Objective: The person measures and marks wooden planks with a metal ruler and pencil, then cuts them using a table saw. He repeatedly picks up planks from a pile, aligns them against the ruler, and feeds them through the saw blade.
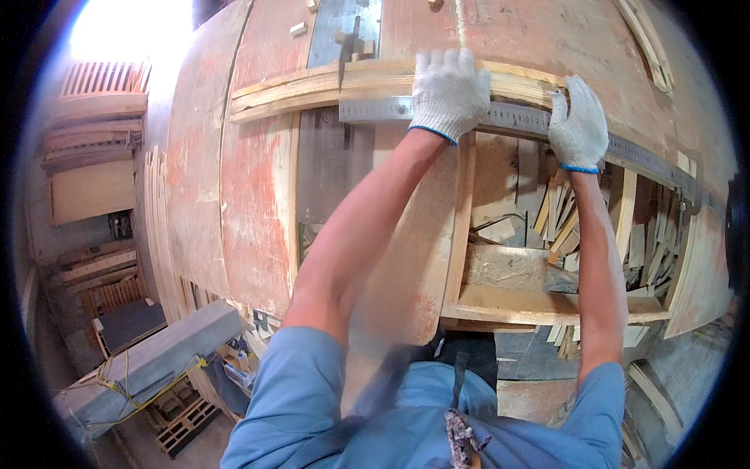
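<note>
My left hand (451,92), in a white knit glove with a blue cuff edge, lies over a stack of long pale wooden strips (305,90), fingers bent over the far side. My right hand (578,125), gloved alike, holds the strips near their right end, thumb apart from the fingers. Along the near side of the strips runs a metal ruler (375,109) with printed marks, partly hidden by both hands. A thin dark saw blade (348,55) rises beyond the strips, left of my left hand, its near end meeting them.
Worn reddish panels form the bench top (258,195), with a metal plate (328,39) by the blade. Wood offcuts (558,215) fill the open frame below my right arm. A grey beam (156,363) with a yellow cord stands lower left; stacked timber (94,191) lies far left.
</note>
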`<state>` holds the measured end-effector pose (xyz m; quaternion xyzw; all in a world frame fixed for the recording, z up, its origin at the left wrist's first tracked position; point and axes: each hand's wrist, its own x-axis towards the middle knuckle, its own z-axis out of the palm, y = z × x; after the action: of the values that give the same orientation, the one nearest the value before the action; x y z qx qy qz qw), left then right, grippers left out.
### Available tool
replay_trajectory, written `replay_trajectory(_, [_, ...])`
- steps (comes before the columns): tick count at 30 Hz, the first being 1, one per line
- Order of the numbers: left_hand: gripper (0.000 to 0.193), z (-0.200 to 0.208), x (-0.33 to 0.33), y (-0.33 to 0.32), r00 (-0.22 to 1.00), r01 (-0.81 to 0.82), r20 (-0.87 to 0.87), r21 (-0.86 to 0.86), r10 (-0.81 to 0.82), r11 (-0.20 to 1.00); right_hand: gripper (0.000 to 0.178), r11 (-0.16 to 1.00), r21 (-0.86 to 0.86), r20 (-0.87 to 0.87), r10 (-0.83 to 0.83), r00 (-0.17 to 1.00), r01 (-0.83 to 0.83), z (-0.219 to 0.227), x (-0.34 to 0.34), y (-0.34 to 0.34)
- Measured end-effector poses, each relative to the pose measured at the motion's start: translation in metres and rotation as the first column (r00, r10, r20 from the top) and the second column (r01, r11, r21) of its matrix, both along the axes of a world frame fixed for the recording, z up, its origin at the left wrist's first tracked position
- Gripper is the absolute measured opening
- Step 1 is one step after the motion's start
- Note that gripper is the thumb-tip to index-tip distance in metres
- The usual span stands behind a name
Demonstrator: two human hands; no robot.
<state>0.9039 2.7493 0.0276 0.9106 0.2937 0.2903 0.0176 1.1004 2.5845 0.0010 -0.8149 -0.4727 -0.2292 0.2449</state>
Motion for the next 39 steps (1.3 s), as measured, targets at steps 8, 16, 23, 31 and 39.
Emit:
replay_trajectory(8, [0.029, 0.000, 0.003, 0.006, 0.999, 0.019, 0.032, -0.005, -0.019, 1.000, 0.044, 0.998, -0.022, 0.048, -0.053, 0.997, 0.054, 0.010, 0.022, -0.003])
replay_trajectory(16, [0.024, -0.014, 0.004, 0.003, 1.000, -0.021, 0.000, 0.023, 0.021, 1.000, 0.056, 0.956, -0.289, -0.060, -0.063, 0.996, 0.043, 0.009, 0.069, -0.060])
replay_trajectory(23, [0.028, 0.011, -0.028, -0.040, 0.999, -0.011, -0.049, -0.102, 0.006, 0.995, 0.057, 0.943, -0.327, -0.030, -0.074, 0.997, 0.060, 0.016, 0.036, -0.095])
replay_trajectory(31, [0.041, 0.025, -0.119, -0.164, 0.997, -0.040, -0.078, -0.253, 0.021, 0.967, 0.025, 0.904, -0.425, -0.223, -0.055, 0.973, -0.047, 0.061, -0.070, -0.199])
replay_trajectory(39, [0.050, 0.036, -0.190, -0.154, 0.961, -0.207, 0.123, -0.281, 0.249, 0.937, 0.065, 0.804, -0.383, -0.271, 0.374, 0.887, -0.456, 0.061, -0.126, -0.102])
